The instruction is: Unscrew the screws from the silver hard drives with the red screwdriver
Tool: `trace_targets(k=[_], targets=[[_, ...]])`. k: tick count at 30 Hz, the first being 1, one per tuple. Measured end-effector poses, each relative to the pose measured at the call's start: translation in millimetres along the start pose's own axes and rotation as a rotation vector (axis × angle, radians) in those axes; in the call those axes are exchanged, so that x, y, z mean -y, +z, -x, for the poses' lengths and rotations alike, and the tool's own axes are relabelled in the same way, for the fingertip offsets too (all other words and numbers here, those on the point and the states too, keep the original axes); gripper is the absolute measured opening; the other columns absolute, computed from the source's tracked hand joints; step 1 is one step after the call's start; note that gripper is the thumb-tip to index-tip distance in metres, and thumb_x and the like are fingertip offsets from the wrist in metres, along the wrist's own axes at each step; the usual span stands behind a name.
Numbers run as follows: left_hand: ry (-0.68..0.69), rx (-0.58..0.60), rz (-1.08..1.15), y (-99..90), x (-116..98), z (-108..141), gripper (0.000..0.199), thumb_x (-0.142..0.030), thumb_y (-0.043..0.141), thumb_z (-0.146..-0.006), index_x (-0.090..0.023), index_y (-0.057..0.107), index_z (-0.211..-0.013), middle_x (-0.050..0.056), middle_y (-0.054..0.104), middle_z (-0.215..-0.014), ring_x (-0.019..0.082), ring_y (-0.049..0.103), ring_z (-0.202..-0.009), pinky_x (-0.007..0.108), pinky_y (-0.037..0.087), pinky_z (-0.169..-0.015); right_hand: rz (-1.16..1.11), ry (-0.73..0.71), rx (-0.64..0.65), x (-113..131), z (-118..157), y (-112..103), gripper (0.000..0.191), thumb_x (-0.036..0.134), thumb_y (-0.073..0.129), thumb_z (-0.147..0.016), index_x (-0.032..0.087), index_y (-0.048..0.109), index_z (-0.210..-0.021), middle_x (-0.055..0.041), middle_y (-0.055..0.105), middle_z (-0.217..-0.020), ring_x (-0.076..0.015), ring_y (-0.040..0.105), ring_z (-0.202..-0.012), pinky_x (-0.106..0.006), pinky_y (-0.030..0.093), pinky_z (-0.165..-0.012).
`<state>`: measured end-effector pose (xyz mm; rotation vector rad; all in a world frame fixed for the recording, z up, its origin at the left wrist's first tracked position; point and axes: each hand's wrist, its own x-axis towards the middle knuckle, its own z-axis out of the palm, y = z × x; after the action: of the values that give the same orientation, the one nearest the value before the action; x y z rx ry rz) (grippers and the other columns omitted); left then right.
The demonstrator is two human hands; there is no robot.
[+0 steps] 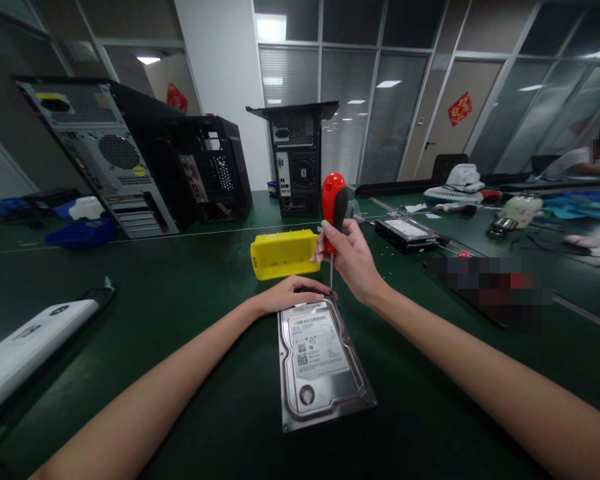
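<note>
A silver hard drive (pixel 320 360) with a white label lies flat on the green table (pixel 205 413). My right hand (pixel 347 253) is wrapped round the red and black handle of a screwdriver (pixel 334 200), held upright. Its tip meets the drive's far right corner. My left hand (pixel 297 293) rests on the drive's far edge, its fingers lying along that edge and reaching toward the screwdriver tip. Just beyond the left hand sits a yellow plastic bin (pixel 285 255).
Computer cases (pixel 140 160) stand at the back left, another (pixel 295 167) at the back centre. More hard drives (pixel 407 233) lie right of the screwdriver. A white device (pixel 35 347) is at left. A person (pixel 580 160) sits far right.
</note>
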<state>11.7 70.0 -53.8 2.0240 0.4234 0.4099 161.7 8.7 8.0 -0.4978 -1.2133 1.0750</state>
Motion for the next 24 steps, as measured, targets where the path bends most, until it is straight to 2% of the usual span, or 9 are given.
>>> trace_targets(k=[3, 7, 10, 13, 16, 20, 24], targets=[[-0.004, -0.005, -0.004, 0.2, -0.1, -0.3, 0.029, -0.028, 0.06, -0.087, -0.017, 0.067, -0.114, 0.008, 0.067, -0.118, 0.022, 0.061, -0.109, 0.034, 0.045, -0.093, -0.028, 0.028, 0.039, 0.9, -0.1, 0.2, 0.037, 0.046, 0.067, -0.076, 0.023, 0.04, -0.088, 0.0078, 0.054, -0.065, -0.0083, 0.052, -0.054, -0.025, 0.045, -0.052], [-0.006, 0.006, -0.009, 0.3, -2.4, -0.2, 0.029, -0.027, 0.06, -0.088, -0.017, 0.066, -0.114, 0.008, 0.067, -0.118, 0.022, 0.061, -0.109, 0.034, 0.045, -0.093, -0.046, 0.03, 0.042, 2.5, 0.7, 0.4, 0.037, 0.05, 0.063, -0.079, 0.025, 0.037, -0.089, 0.0105, 0.047, -0.059, -0.006, 0.04, -0.045, -0.021, 0.038, -0.044], [-0.005, 0.021, -0.01, 0.3, -4.0, 0.0, 0.029, -0.028, 0.059, -0.089, -0.018, 0.066, -0.115, 0.007, 0.067, -0.118, 0.022, 0.061, -0.11, 0.034, 0.044, -0.094, -0.003, 0.028, 0.016, 1.8, 1.6, 0.0, 0.044, 0.044, 0.071, -0.074, 0.027, 0.034, -0.092, 0.0118, 0.046, -0.058, -0.0054, 0.036, -0.042, -0.019, 0.031, -0.038], [-0.002, 0.027, -0.009, 0.2, -3.8, 0.0, 0.03, -0.03, 0.059, -0.089, -0.018, 0.066, -0.116, 0.007, 0.067, -0.119, 0.022, 0.06, -0.111, 0.034, 0.044, -0.095, 0.017, 0.014, 0.005, -0.2, 1.5, -0.8, 0.045, 0.037, 0.074, -0.072, 0.026, 0.033, -0.088, 0.0117, 0.047, -0.059, -0.0048, 0.037, -0.042, -0.018, 0.029, -0.037], [0.004, 0.03, -0.006, 0.0, -2.4, 0.1, 0.031, -0.031, 0.059, -0.089, -0.018, 0.065, -0.117, 0.007, 0.066, -0.12, 0.022, 0.06, -0.111, 0.033, 0.043, -0.096, 0.008, 0.001, 0.011, -1.5, 0.5, -1.9, 0.041, 0.037, 0.073, -0.074, 0.025, 0.035, -0.086, 0.0106, 0.05, -0.063, -0.0047, 0.041, -0.044, -0.019, 0.035, -0.041], [0.009, 0.026, 0.003, 0.2, -0.8, 0.1, 0.031, -0.032, 0.06, -0.089, -0.018, 0.065, -0.116, 0.008, 0.066, -0.12, 0.022, 0.06, -0.111, 0.034, 0.044, -0.095, -0.025, 0.004, -0.007, -2.0, -1.3, -3.2, 0.035, 0.041, 0.071, -0.074, 0.023, 0.043, -0.085, 0.0058, 0.053, -0.073, -0.0076, 0.051, -0.058, -0.024, 0.048, -0.055], [0.012, 0.017, 0.008, 0.3, 0.2, -0.2, 0.031, -0.031, 0.06, -0.088, -0.018, 0.066, -0.115, 0.008, 0.066, -0.12, 0.021, 0.06, -0.111, 0.033, 0.044, -0.095, -0.04, 0.034, 0.021, -2.2, -2.4, -3.7, 0.034, 0.049, 0.066, -0.076, 0.022, 0.049, -0.089, 0.004, 0.051, -0.075, -0.0086, 0.051, -0.06, -0.026, 0.048, -0.057]])
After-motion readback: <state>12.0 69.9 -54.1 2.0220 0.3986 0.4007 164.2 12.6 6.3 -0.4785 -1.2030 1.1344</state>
